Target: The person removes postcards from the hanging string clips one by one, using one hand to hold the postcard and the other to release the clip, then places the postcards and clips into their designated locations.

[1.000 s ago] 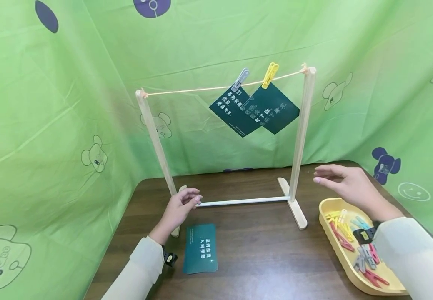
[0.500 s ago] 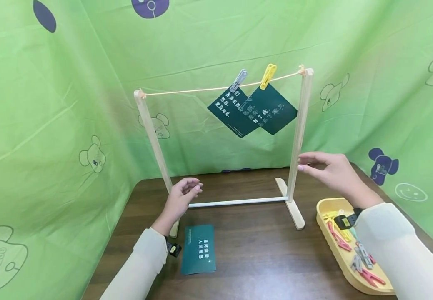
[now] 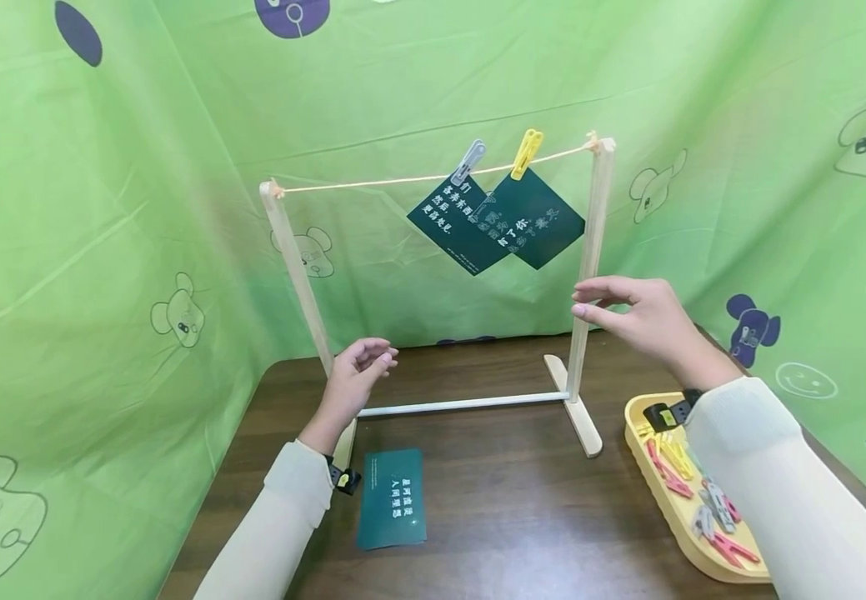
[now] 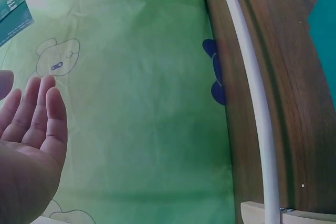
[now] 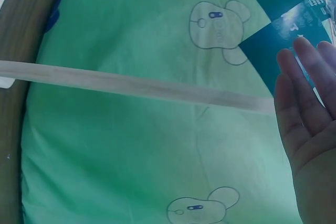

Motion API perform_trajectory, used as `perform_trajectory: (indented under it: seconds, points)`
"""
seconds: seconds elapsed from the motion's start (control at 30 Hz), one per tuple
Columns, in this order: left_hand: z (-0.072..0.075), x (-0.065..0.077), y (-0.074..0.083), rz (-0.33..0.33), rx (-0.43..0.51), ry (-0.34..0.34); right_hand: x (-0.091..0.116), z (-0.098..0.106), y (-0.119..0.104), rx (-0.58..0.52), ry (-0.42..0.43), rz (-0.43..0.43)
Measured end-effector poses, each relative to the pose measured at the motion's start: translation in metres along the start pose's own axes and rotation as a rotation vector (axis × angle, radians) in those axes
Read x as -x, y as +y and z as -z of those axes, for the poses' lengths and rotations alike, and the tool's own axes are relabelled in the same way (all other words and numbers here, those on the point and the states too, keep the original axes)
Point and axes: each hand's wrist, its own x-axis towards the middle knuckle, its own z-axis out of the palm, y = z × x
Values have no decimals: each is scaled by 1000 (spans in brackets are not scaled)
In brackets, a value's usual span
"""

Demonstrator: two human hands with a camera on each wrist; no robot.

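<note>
In the head view two dark green cards hang from an orange string [image 3: 372,182]. The left card [image 3: 451,229] is held by a grey clothespin [image 3: 468,162], the right card [image 3: 541,221] by a yellow clothespin [image 3: 527,153], and they overlap. My right hand [image 3: 638,317] is raised, empty, its fingertips overlapping the frame's right post [image 3: 590,242] below the cards. My left hand [image 3: 353,383], also empty, is near the foot of the left post [image 3: 297,275], fingers loosely bent. Both wrist views show relaxed fingers, the left hand [image 4: 31,140] and right hand [image 5: 315,114] holding nothing.
A stack of green cards [image 3: 391,500] lies on the brown table [image 3: 500,500] beside my left wrist. At the right stands a yellow tray [image 3: 683,533] with several pink, yellow and grey clothespins. A white crossbar [image 3: 463,405] joins the posts low down; green cloth [image 3: 402,75] hangs behind.
My right hand has moved up and left from above the tray to the right post. The left hand has risen slightly. The cards and clothespins keep their places on the string.
</note>
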Motion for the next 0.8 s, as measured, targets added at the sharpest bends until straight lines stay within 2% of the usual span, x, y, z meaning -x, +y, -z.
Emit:
perform_trajectory:
  seconds: [0.3, 0.63, 0.8]
  points:
    - [2, -8, 17, -25, 22, 17, -19, 7, -8, 26, 39, 5]
    - [6, -21, 29, -88, -4, 27, -41, 9, -22, 23, 63, 51]
    - [7, -28, 35, -110, -29, 34, -51, 11, -28, 4, 72, 44]
